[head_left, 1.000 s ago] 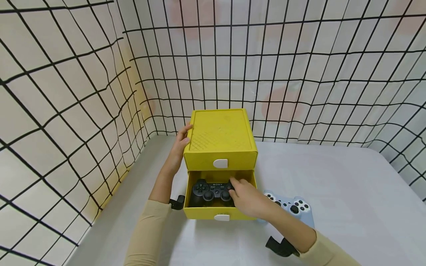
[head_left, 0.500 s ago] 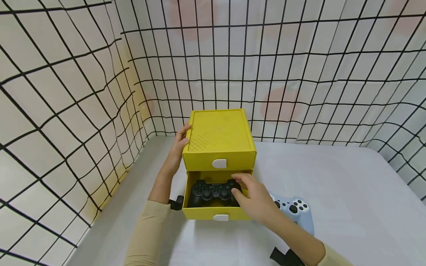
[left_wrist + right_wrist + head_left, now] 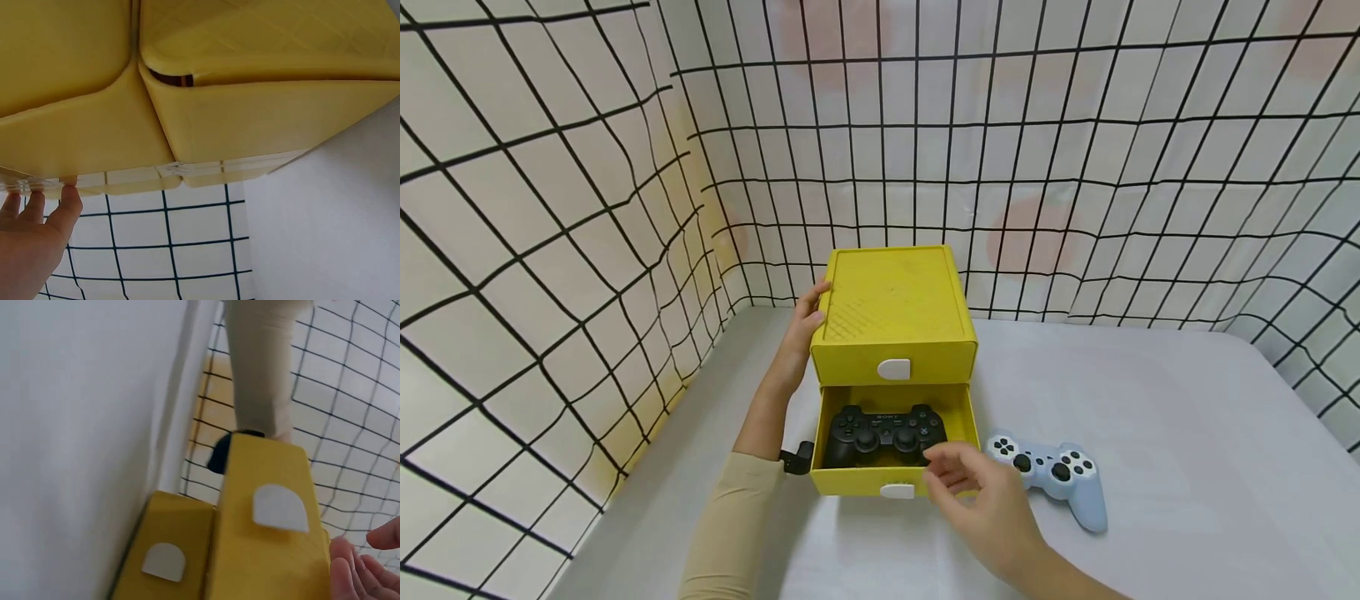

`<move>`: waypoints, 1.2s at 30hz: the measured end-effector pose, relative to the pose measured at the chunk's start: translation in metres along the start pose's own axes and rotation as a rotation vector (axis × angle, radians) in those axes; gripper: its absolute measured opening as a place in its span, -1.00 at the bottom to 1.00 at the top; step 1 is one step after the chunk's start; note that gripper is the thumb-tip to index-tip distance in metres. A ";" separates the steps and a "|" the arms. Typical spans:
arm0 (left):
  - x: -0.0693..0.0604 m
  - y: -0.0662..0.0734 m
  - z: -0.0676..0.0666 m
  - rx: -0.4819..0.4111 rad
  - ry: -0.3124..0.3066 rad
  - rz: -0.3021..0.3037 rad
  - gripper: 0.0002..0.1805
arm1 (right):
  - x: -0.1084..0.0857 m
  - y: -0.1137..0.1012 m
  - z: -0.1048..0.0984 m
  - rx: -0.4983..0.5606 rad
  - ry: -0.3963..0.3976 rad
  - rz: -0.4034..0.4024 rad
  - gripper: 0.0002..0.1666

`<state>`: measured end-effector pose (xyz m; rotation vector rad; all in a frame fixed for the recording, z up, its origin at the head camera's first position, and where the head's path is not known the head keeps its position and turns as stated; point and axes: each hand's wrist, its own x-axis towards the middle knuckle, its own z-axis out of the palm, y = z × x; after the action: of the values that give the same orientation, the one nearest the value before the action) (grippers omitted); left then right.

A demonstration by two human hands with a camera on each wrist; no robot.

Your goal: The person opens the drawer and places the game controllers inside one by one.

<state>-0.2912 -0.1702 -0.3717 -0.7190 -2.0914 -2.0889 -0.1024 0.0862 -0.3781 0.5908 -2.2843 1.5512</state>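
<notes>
Found left hand (image 3: 800, 335) against left side of yellow box (image 3: 895, 296), right hand (image 3: 992, 504) empty, loosely curved, by open drawer (image 3: 853, 482). Saw black controller (image 3: 886, 423) inside; judged light, stiff, smooth, best gripped at both ends. Noted right hand drawn back nearer since earlier, baring more of blue controller (image 3: 1045, 471) at right.

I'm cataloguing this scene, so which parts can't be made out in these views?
Upper drawer: any contents hidden by its closed front, head view.
Black controller: grip ends hidden by the front of the lower drawer, head view.
Blue controller: left grip hidden behind the right hand, head view.
Left hand: cut off by the left edge, left wrist view.
</notes>
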 end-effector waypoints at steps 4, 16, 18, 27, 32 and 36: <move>0.000 0.000 0.000 -0.006 -0.002 -0.001 -0.31 | -0.009 0.009 0.005 -0.060 -0.069 -0.056 -0.78; 0.001 0.001 0.001 -0.001 -0.003 0.002 -0.31 | -0.017 0.027 0.019 -0.242 -0.043 -0.158 -0.74; 0.001 0.001 0.001 -0.003 0.000 -0.004 -0.31 | -0.018 0.027 0.021 -0.234 -0.044 -0.136 -0.74; 0.002 0.003 0.001 0.004 0.007 -0.013 -0.30 | -0.015 0.032 0.029 -0.353 0.046 -0.247 -0.63; 0.003 0.003 0.001 0.000 0.007 -0.018 -0.30 | -0.013 0.035 0.030 -0.335 0.065 -0.258 -0.64; 0.003 0.003 0.000 -0.006 0.000 -0.013 -0.31 | -0.012 0.035 0.030 -0.314 0.057 -0.255 -0.66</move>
<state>-0.2928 -0.1696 -0.3676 -0.7084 -2.0960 -2.1033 -0.1109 0.0718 -0.4225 0.7069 -2.2437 1.0534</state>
